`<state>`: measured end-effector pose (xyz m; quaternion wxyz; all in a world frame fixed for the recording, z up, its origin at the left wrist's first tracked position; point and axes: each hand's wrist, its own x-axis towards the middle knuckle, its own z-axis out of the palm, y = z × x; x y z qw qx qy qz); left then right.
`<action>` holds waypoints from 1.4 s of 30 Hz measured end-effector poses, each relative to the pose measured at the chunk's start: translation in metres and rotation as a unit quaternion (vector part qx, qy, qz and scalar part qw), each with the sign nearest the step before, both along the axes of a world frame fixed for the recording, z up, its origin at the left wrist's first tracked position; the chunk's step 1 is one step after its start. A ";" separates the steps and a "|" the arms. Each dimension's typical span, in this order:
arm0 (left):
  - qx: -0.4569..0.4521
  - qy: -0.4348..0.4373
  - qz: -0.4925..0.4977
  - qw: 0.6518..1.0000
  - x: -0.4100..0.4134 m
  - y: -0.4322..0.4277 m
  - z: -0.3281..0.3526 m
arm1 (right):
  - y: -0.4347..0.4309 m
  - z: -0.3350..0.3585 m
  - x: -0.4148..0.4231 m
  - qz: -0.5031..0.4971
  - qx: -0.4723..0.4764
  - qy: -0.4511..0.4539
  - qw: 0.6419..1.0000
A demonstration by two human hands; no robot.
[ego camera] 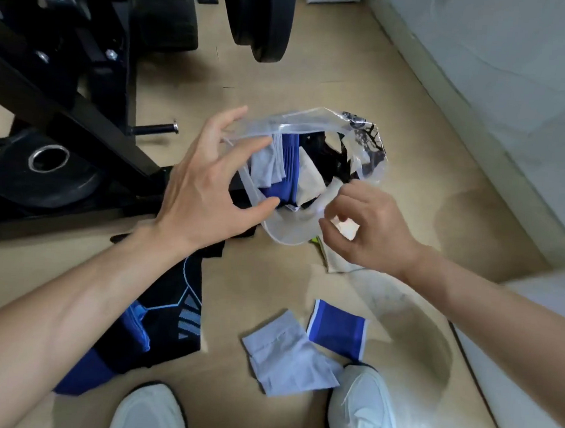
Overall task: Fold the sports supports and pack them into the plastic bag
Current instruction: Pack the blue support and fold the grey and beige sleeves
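Mid-frame, the left hand (206, 189), fingers half-curled, grips the rim of the plastic bag (289, 230). The right hand (369, 229) pinches its near edge.

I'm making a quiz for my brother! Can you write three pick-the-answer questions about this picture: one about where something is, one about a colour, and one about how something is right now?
1. Where does the grey support outside the plastic bag lie?
A) on the floor by a white shoe
B) on a chair
C) on a table

2. What colour is the small support beside it?
A) red
B) blue
C) green

3. How is the plastic bag's mouth?
A) zipped shut
B) knotted
C) held open by the left hand and right hand

Answers:
1 A, it lies flat on the floor next to the shoe.
2 B, it is blue with a white edge.
3 C, both hands hold the rim apart, and packed supports show inside.
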<state>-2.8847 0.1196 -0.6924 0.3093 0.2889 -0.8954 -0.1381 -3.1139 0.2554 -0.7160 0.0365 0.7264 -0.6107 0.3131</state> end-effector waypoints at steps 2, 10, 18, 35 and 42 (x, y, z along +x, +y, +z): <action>-0.002 0.030 0.016 0.999 0.009 0.020 -0.005 | 0.033 -0.017 0.009 -0.027 0.002 -0.023 0.999; 0.105 -0.001 0.000 0.994 0.044 0.111 -0.075 | 0.077 -0.128 -0.002 -0.154 0.349 0.011 0.924; 0.187 -0.317 -0.208 0.906 0.046 0.159 -0.177 | 0.042 -0.151 -0.031 -0.231 0.417 0.106 0.873; 0.244 -0.206 -0.055 0.946 0.041 0.106 -0.165 | 0.112 -0.102 0.033 -0.110 0.351 -0.497 0.786; 0.379 -0.086 -0.133 0.912 0.008 0.115 -0.132 | 0.107 -0.077 0.046 0.011 0.357 -0.687 0.632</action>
